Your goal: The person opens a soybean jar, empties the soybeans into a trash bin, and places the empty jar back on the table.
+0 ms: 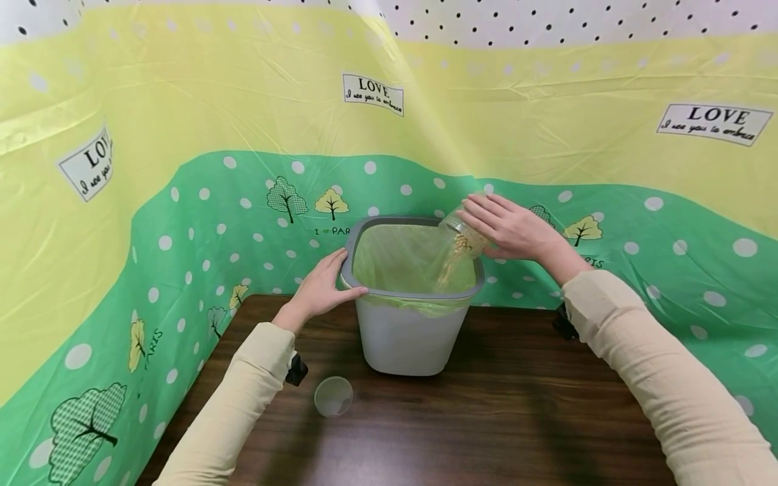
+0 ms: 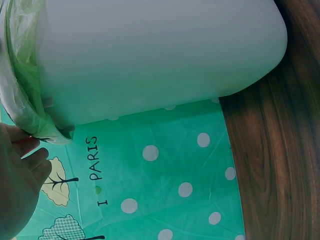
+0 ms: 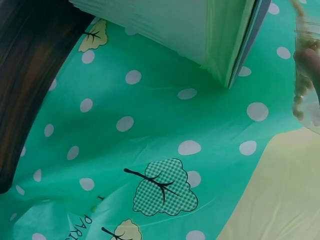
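Observation:
A white trash can (image 1: 408,337) with a grey rim and a light green bag lining (image 1: 389,253) stands upright. My right hand (image 1: 507,226) grips a clear jar (image 1: 452,223) tilted mouth-down over the can's right rim. Small beige, bean-like pieces (image 1: 448,266) stream from it into the bag, and more remain inside the jar. In the right wrist view the thumb (image 3: 309,62) presses the jar's side. My left hand (image 1: 322,285) holds the can's rim at its left corner, thumb along the front; the left wrist view shows its fingertips (image 2: 25,142) at the rim.
A round clear lid (image 1: 333,396) lies on the dark wooden table (image 1: 437,432), in front of the can and to its left. A green and yellow printed curtain (image 1: 243,115) hangs closely behind the can and along the left side.

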Tool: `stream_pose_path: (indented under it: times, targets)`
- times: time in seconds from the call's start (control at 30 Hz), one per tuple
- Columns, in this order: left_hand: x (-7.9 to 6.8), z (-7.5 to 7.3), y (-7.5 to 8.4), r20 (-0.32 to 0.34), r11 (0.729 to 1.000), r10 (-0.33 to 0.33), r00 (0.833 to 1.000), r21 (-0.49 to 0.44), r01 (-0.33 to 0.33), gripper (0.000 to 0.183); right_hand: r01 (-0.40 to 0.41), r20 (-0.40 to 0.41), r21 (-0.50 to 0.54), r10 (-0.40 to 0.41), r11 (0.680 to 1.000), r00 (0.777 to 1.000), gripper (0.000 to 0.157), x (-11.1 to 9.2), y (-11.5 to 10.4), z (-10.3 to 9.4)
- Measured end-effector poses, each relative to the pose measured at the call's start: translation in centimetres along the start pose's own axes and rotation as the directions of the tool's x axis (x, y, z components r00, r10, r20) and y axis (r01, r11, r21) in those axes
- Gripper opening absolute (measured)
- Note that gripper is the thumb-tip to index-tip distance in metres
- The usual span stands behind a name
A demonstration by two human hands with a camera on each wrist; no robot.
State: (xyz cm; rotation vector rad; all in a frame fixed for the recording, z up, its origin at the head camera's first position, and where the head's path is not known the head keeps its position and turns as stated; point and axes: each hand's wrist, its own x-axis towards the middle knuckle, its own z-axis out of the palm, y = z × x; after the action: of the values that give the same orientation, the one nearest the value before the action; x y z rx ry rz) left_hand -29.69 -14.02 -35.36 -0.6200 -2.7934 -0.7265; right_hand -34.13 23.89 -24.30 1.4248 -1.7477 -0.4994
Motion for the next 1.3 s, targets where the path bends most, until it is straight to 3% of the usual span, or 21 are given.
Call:
stream_pose_path:
  times: [0.6, 0.7, 0.8, 0.87, 1.0, 1.17, 1.23, 1.3]
  targets:
    - [0.0, 0.0, -0.1, -0.009, 1.0, 0.001, 1.0, 0.007, -0.001, 0.09, 0.046, 0.049, -0.025, -0.045, 0.999, 0.998, 0.087, 0.2, -1.1, 0.5]
    - [0.0, 0.0, -0.1, -0.009, 1.0, 0.001, 1.0, 0.006, -0.001, 0.09, 0.034, 0.046, -0.018, -0.033, 0.999, 0.998, 0.075, 0.1, -1.3, 0.6]
    - [0.1, 0.0, -0.1, -0.008, 1.0, 0.002, 1.0, 0.006, -0.002, 0.09, 0.046, 0.033, -0.018, -0.046, 0.999, 0.998, 0.052, -0.1, -1.4, 0.8]
    - [0.1, 0.0, -0.1, -0.007, 1.0, 0.002, 1.0, 0.005, -0.002, 0.09, 0.056, 0.023, -0.033, -0.055, 0.998, 0.998, 0.047, -0.1, -1.5, 1.0]
    - [0.2, 0.1, -0.2, -0.005, 1.0, 0.001, 1.0, 0.004, -0.001, 0.091, -0.008, 0.0, 0.003, 0.008, 1.0, 1.0, 0.055, -0.3, -1.7, 1.1]
    - [0.1, 0.1, -0.2, 0.005, 1.0, -0.007, 1.0, -0.001, 0.007, 0.092, -0.008, 0.045, 0.024, 0.007, 1.0, 0.999, 0.052, -0.9, -2.2, 1.4]
    - [0.1, 0.1, -0.2, 0.007, 1.0, -0.011, 1.0, -0.003, 0.011, 0.092, -0.001, 0.072, 0.022, -0.001, 1.0, 0.997, 0.06, -1.1, -2.2, 1.3]
    - [0.2, 0.1, -0.2, 0.004, 1.0, -0.014, 1.0, -0.008, 0.014, 0.092, -0.028, 0.077, 0.038, 0.025, 0.999, 0.997, 0.077, -1.1, -2.1, 1.1]
